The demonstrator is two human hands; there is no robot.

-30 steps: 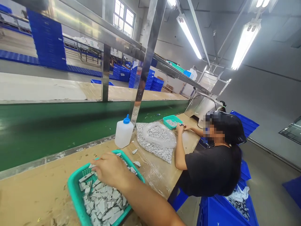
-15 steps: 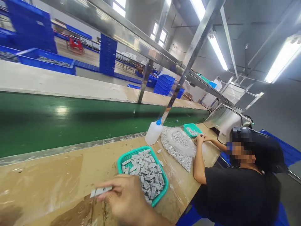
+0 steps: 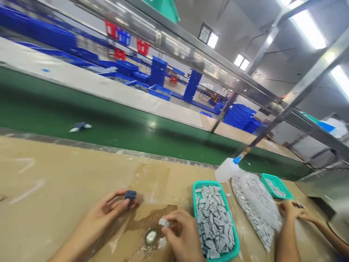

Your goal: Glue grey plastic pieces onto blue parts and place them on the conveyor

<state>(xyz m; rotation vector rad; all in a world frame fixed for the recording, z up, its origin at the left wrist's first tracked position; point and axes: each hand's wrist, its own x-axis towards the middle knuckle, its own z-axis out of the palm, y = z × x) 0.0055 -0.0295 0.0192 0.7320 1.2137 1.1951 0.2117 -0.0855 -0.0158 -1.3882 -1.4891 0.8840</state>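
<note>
Between the thumb and fingers of my left hand point(image 3: 114, 207) is a small dark blue block-like part point(image 3: 130, 195), held above the tan table. My right hand point(image 3: 182, 231) pinches a small light grey piece point(image 3: 164, 221), its end pointing toward the left hand; the two parts are apart. Just right of my right hand stands a green plastic basket point(image 3: 195, 193) full of similar grey pieces point(image 3: 214, 220). Below and between my hands, a round shiny metal-looking object point(image 3: 151, 237) sits at a wet, stained patch of the table.
A white bottle with a blue cap point(image 3: 227, 170) stands behind the basket. Right of it lie a plastic bag of grey pieces point(image 3: 256, 203) and a second green basket point(image 3: 287, 193), near a co-worker's hands point(image 3: 293, 210). A green belt point(image 3: 122, 134) runs behind, carrying a blue-and-white part point(image 3: 80, 126).
The view has swung left. My right hand has moved left of the basket, still with a grey piece. My left hand, barely visible before, now shows with the dark blue part.
</note>
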